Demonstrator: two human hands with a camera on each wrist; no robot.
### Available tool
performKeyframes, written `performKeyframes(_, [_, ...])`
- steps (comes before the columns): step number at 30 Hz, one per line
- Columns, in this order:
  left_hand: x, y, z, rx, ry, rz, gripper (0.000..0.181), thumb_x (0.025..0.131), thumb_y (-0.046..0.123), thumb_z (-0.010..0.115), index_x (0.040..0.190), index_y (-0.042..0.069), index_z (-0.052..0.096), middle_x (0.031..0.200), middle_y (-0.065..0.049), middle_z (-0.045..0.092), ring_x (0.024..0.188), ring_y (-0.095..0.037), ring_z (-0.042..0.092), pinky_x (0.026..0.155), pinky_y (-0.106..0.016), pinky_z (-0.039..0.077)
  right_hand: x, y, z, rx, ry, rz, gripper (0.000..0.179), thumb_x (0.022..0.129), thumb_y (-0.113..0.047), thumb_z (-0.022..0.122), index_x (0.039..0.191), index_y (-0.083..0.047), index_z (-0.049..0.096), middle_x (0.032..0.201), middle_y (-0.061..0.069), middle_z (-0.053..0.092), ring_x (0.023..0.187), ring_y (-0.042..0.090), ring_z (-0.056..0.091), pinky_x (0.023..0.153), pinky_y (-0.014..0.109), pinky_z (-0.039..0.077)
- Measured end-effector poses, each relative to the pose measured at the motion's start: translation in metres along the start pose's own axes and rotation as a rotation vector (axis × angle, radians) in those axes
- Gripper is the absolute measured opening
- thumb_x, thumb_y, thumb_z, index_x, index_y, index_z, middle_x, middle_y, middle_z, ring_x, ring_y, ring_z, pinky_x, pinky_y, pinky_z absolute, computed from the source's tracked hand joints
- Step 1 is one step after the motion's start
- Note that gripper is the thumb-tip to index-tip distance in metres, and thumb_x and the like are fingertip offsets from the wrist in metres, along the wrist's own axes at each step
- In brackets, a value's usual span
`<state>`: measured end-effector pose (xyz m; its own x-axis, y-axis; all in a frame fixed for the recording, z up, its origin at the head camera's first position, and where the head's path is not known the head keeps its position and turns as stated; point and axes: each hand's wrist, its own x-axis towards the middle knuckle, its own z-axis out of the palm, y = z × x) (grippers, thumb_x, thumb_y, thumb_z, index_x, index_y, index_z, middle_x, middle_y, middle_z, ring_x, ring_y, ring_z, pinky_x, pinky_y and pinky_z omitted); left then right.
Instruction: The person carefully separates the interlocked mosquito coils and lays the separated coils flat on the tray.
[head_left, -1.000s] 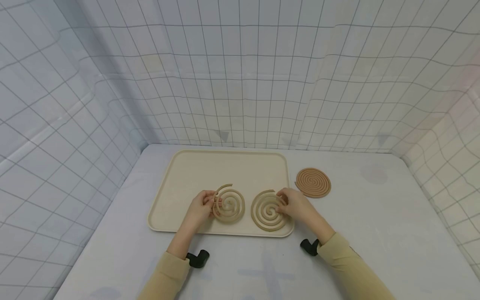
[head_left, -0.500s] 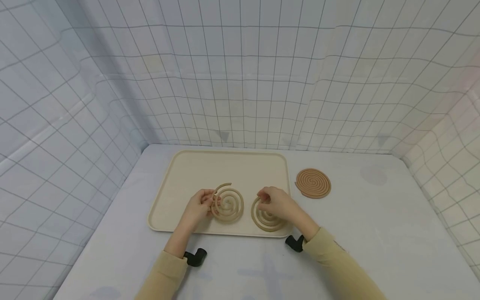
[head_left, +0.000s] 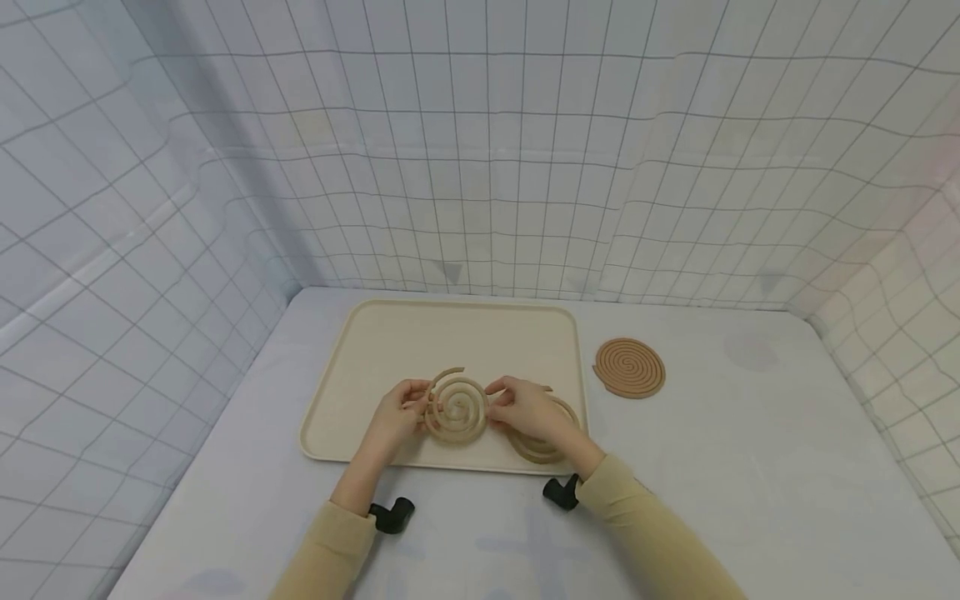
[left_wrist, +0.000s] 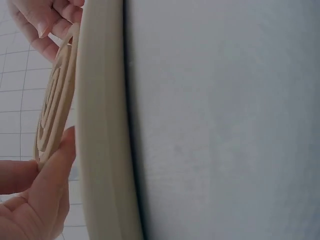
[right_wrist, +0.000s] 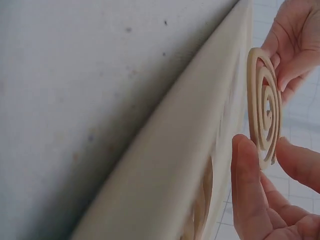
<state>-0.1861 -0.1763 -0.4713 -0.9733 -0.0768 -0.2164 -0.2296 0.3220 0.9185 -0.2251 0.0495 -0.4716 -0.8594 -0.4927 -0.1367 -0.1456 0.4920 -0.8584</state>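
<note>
Above the cream tray (head_left: 450,333), a tan spiral mosquito coil (head_left: 453,437) is held up, tilted. My left hand (head_left: 393,417) pinches its left edge between thumb and fingers, as the left wrist view also shows. At the opposite edge is my right hand (head_left: 532,412). In the right wrist view, the right thumb and fingers (right_wrist: 245,165) stand spread on either side of the coil's rim, with no firm grip seen. A second tan mosquito coil (head_left: 543,457) lies on the tray's right part, partly hidden under my right hand.
A reddish-brown, tightly wound mosquito coil (head_left: 630,367) lies on the white table (head_left: 720,450), right of the tray. Gridded white cloth walls (head_left: 480,183) enclose the table at the back and sides.
My right hand has left the second coil on the tray and moved left to the held coil's right edge. The left hand and its coil have barely moved.
</note>
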Motion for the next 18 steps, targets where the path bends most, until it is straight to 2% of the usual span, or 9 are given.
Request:
performKeyframes(2, [0.0001,-0.0013,0.0007,0.044,0.025,0.016,0.030,0.100,0.003,0.051,0.129,-0.003,0.056,0.120,-0.023,0.057,0.093,-0.021,0.061,0.070,-0.024,0.051,-0.0009,-0.0012,0.0015,-0.008,-0.005,0.002,0.030,0.093,-0.010,0.066,0.121,0.000,0.063,0.091,0.009,0.071,0.072,0.017,0.068,0.069,0.030,0.056])
performKeyframes(3, [0.0002,-0.0018,0.0012,0.066,0.038,0.025,0.029,0.099,0.003,0.052,0.127,-0.002,0.057,0.119,-0.023,0.057,0.094,-0.023,0.062,0.069,-0.023,0.051,-0.0014,-0.0018,0.0019,-0.019,-0.007,-0.001,0.030,0.093,-0.009,0.066,0.120,0.001,0.063,0.093,0.010,0.071,0.072,0.017,0.067,0.067,0.026,0.054])
performKeyframes(5, [0.0000,-0.0019,0.0023,0.107,0.061,0.044,0.028,0.097,0.002,0.055,0.125,-0.001,0.060,0.115,-0.023,0.059,0.094,-0.025,0.062,0.069,-0.022,0.050,-0.0028,-0.0032,0.0020,-0.044,-0.008,-0.003,0.030,0.093,-0.010,0.065,0.120,0.002,0.064,0.095,0.010,0.070,0.073,0.015,0.066,0.067,0.021,0.051])
performKeyframes(10, [-0.0012,0.0006,0.0037,0.188,0.099,0.079,0.026,0.095,0.001,0.058,0.120,0.000,0.065,0.105,-0.019,0.063,0.092,-0.026,0.062,0.067,-0.022,0.049,-0.0044,-0.0058,0.0021,-0.051,-0.018,0.011,0.029,0.094,-0.008,0.063,0.121,0.002,0.063,0.096,0.010,0.070,0.071,0.014,0.066,0.070,0.023,0.051])
performKeyframes(14, [-0.0032,0.0015,0.0038,0.278,0.116,0.083,0.026,0.092,-0.001,0.061,0.117,0.002,0.068,0.100,-0.015,0.066,0.092,-0.025,0.062,0.074,-0.029,0.050,-0.0040,-0.0058,0.0031,-0.016,-0.048,0.014,0.028,0.094,-0.004,0.060,0.121,0.004,0.063,0.093,0.010,0.069,0.072,0.018,0.066,0.068,0.024,0.052])
performKeyframes(18, [-0.0058,0.0013,0.0033,0.313,0.118,0.067,0.028,0.091,-0.002,0.061,0.118,0.002,0.068,0.101,-0.015,0.067,0.093,-0.027,0.064,0.079,-0.036,0.053,-0.0040,-0.0044,0.0040,-0.009,-0.077,0.018,0.029,0.095,-0.004,0.060,0.122,0.005,0.062,0.093,0.010,0.070,0.075,0.017,0.066,0.072,0.025,0.053])
